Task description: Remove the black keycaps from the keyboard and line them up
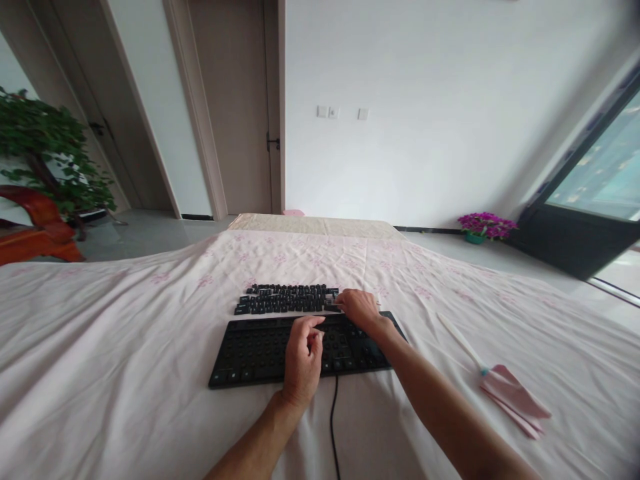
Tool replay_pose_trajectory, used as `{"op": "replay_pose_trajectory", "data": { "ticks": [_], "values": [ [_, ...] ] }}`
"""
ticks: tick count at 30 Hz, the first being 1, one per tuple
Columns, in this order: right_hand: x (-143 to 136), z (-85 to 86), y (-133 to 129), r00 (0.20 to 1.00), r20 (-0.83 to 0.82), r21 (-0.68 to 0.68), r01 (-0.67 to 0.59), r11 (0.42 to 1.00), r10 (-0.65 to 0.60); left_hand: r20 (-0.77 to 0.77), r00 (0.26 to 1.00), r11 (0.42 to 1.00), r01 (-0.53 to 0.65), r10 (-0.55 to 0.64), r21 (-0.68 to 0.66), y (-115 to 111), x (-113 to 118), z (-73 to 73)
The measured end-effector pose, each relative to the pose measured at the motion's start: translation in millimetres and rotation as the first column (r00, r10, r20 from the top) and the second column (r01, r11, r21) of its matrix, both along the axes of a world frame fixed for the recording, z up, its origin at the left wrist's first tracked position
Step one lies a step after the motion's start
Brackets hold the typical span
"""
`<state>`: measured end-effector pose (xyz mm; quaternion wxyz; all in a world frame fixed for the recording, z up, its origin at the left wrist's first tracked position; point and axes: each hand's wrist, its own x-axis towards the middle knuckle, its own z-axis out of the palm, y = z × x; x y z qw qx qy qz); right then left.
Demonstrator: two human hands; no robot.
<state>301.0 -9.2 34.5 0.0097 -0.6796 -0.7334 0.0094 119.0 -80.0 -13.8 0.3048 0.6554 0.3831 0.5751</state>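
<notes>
A black keyboard (250, 350) lies on the pink-flowered cloth, many of its key positions looking bare of caps. Behind it, loose black keycaps (280, 300) are laid out in rows. My right hand (359, 307) reaches over the keyboard to the right end of these rows. Its fingers are closed together at the caps there; what they grip is too small and partly hidden. Over the keyboard's middle hovers my left hand (304, 357), fingers curled, with thumb and index tips a little apart and nothing visible between them.
A white-handled brush with pink cloth (515, 397) lies to the right. The keyboard's black cable (334, 427) runs toward me. Folds ripple through the bed-like cloth (125, 347). Beyond stand a wooden chair (37, 227), a leafy plant (50, 153) and purple flowers (485, 225).
</notes>
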Motion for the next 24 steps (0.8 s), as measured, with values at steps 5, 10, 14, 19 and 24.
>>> {"op": "replay_pose_trajectory", "data": {
  "ticks": [5,10,14,19,24],
  "values": [
    [-2,0.8,-3,1.0,-0.015,0.007,-0.023,1.0,0.023,-0.009,1.0,0.999,-0.009,0.009,0.044,-1,0,0.6],
    [-4,6.1,-4,1.0,0.012,-0.025,-0.028,0.999,0.029,-0.023,1.0,0.997,-0.011,0.013,0.07,-1,0,3.5],
    [-5,8.4,-4,0.999,0.018,-0.033,-0.031,0.999,0.032,-0.026,1.0,0.997,-0.013,0.016,0.077,-1,-1,3.8],
    [-4,10.7,-7,0.999,-0.022,0.021,-0.032,0.999,0.033,-0.001,1.0,0.999,-0.011,0.011,0.044,-2,0,2.8],
    [17,10.9,-21,0.989,-0.054,0.148,0.141,0.979,-0.135,0.052,0.997,0.998,0.059,-0.059,-0.011,11,-19,25.3]
  ]
}}
